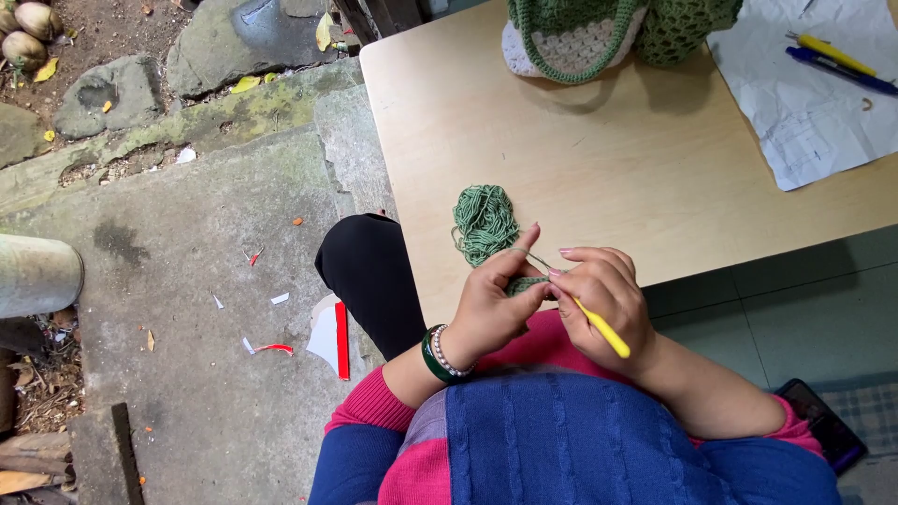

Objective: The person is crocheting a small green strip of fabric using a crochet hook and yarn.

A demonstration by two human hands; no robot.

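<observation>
Yellow plastic crochet hook (pixel 603 329) sits gripped in the right hand (pixel 608 304), while the left hand (pixel 491 304) pinches a small green crocheted piece (pixel 526 283) between them. Beyond lies a loose green yarn bundle (pixel 484 223) on the pale wooden table (pixel 608 159), and farther off a green-and-white crocheted bag (pixel 599 33).

Left hand (pixel 493 304) w/ small green crochet piece (pixel 526 283), right hand (pixel 606 297) w/ yellow hook (pixel 603 330), yarn (pixel 484 223) on table (pixel 599 159).

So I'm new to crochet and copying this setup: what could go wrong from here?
The green yarn ball lies loose near the table edge, so a tug might roll it off onto the dirty ground. The strand is taut over the left hand, so it could snag the bracelets. The right hand holds the yellow hook low, where the tip might slip.
</observation>
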